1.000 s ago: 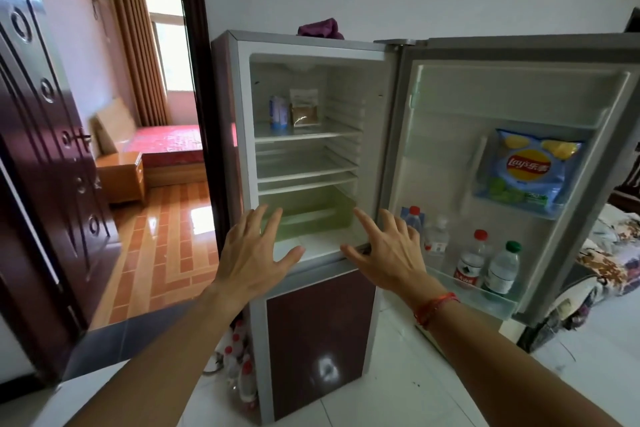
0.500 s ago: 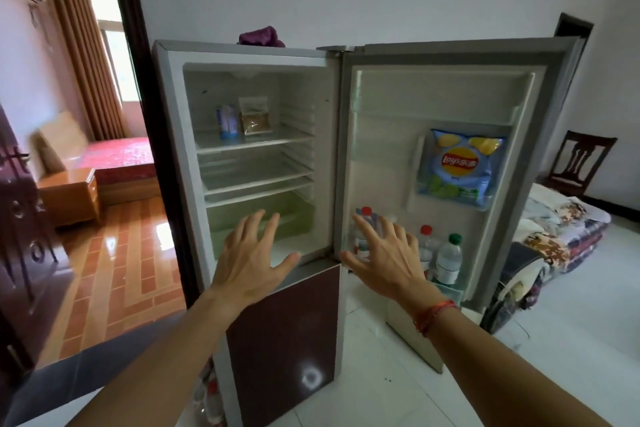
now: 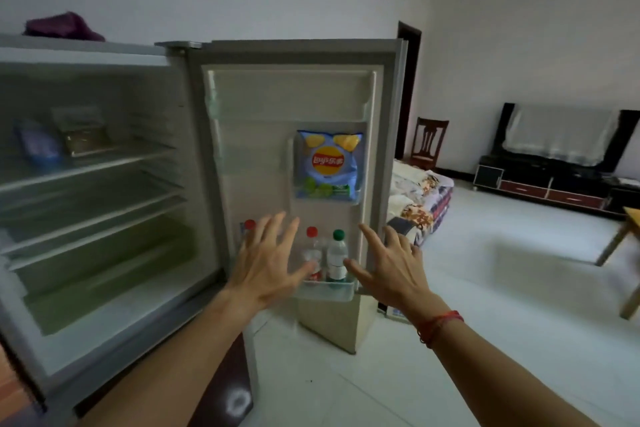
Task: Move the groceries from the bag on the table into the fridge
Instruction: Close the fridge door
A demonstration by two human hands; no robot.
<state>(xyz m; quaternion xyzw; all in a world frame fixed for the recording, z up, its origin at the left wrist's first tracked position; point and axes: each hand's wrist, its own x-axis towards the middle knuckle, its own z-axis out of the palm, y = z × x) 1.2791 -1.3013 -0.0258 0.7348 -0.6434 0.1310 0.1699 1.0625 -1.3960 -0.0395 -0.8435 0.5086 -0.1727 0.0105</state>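
The fridge [image 3: 104, 55] stands open at the left, its door [image 3: 298, 55] swung out to the right. A blue chip bag [image 3: 327, 165] sits in a door pocket. Bottles with red caps [image 3: 312, 250] and a green-capped bottle [image 3: 337, 255] stand in the lower door rack. Two packets [image 3: 83, 139] lie on the top shelf. My left hand [image 3: 266, 267] and my right hand [image 3: 391, 267] are held out with spread fingers in front of the door rack, holding nothing. The grocery bag is out of view.
A purple cloth [image 3: 65, 26] lies on top of the fridge. Folded bedding [image 3: 420, 204] and a wooden chair [image 3: 429, 144] stand behind the door. A dark TV stand [image 3: 554, 180] lines the far right wall. A wooden table corner [image 3: 628, 229] shows at right.
The view has swung right, away from the bedroom doorway toward the living room. Both hands stay spread and empty, now in front of the door rack rather than the fridge interior.
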